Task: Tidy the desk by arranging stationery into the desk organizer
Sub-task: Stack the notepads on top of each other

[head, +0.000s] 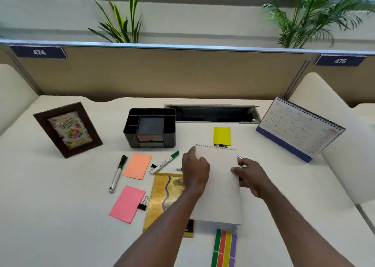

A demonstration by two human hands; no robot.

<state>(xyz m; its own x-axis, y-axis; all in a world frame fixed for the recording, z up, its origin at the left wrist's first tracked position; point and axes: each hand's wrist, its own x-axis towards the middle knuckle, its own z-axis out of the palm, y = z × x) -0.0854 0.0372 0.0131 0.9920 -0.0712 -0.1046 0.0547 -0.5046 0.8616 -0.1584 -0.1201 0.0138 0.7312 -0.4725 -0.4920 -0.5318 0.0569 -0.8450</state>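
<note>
Head view: left hand (194,170) and right hand (250,177) are gripping opposite side edges of a white spiral notepad (220,185), fingers curled round it, above a gold booklet (162,193); black desk organizer (150,128) is sitting behind, to the left, apart.

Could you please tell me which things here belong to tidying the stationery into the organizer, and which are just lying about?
For the job: desk organizer, spiral notepad gripped by left hand and right hand, black marker, green marker, orange notes, pink notes, yellow notes, binder clip, label strips.
Just lying about: photo frame, desk calendar, plant.
</note>
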